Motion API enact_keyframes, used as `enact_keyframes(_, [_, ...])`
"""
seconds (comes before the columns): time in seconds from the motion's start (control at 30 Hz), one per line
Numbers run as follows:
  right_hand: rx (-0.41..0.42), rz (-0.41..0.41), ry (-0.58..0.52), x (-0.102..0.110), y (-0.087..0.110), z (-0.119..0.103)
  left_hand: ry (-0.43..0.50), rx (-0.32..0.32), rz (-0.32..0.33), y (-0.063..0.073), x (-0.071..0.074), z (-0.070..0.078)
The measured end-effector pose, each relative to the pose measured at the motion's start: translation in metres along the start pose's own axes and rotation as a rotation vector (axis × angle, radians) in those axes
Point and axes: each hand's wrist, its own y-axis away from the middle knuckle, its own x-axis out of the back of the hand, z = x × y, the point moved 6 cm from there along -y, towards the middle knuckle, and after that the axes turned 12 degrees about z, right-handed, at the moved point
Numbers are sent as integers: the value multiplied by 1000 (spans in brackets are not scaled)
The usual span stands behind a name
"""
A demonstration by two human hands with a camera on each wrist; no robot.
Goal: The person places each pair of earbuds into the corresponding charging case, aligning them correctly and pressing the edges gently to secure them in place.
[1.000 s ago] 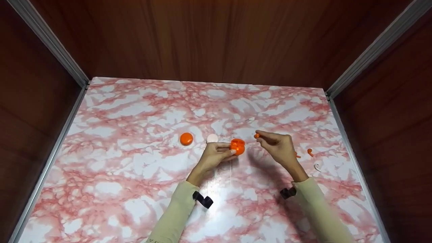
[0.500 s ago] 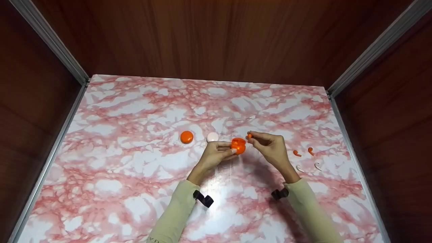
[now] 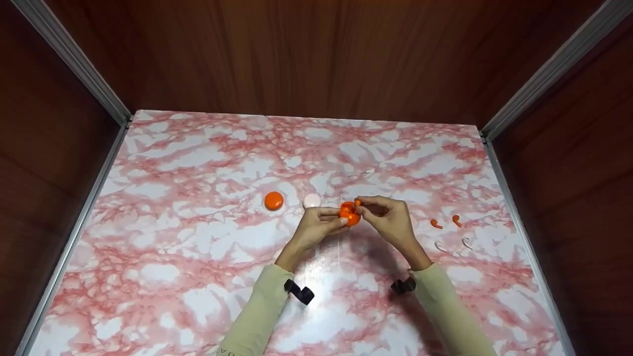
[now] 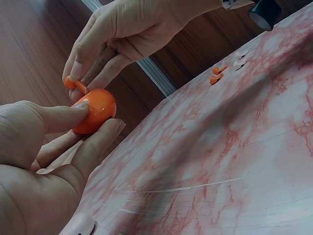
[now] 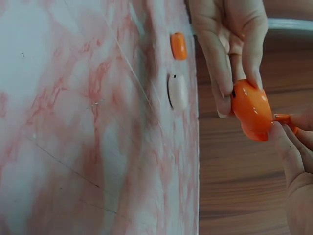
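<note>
My left hand (image 3: 316,228) grips a round orange earbud case (image 3: 351,219) with its lid up, held above the table. In the left wrist view the thumb lies on the front of the case (image 4: 100,108). My right hand (image 3: 390,220) pinches an orange earbud (image 4: 76,83) between thumb and fingertips, its stem right at the case opening. From the right wrist view, the earbud (image 5: 283,118) shows beside the case (image 5: 252,107), partly covered by the right fingers. The inside of the case is mostly hidden there.
A second orange case (image 3: 273,201) and a white case (image 3: 311,201) lie closed to the left of my hands. At the right lie two orange earbuds (image 3: 457,220) and two white earbuds (image 3: 466,243). Brown wooden walls (image 3: 306,59) stand around the pink marbled table (image 3: 198,277).
My right hand has moved left with the orange earbud, from apart from the case to right at its opening. The left hand and case have stayed nearly in place.
</note>
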Motion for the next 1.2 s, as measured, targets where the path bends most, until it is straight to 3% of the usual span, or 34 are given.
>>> enact_keyframes(0.47, [-16,-57,51,-3,-2,1,-24,-35,5,1,-1,-2])
enact_keyframes(0.67, [83,-114,130,-7,-2,-4,-75,-51,27,1,-1,-5])
enact_keyframes(0.83, [159,-71,197,-4,-4,-4,-96,-55,39,1,0,-5])
enact_keyframes(0.97, [100,-9,218,1,-4,2,-55,-38,37,1,-1,-5])
enact_keyframes(1.2, [1,-22,199,1,0,9,1,-16,25,1,-3,-4])
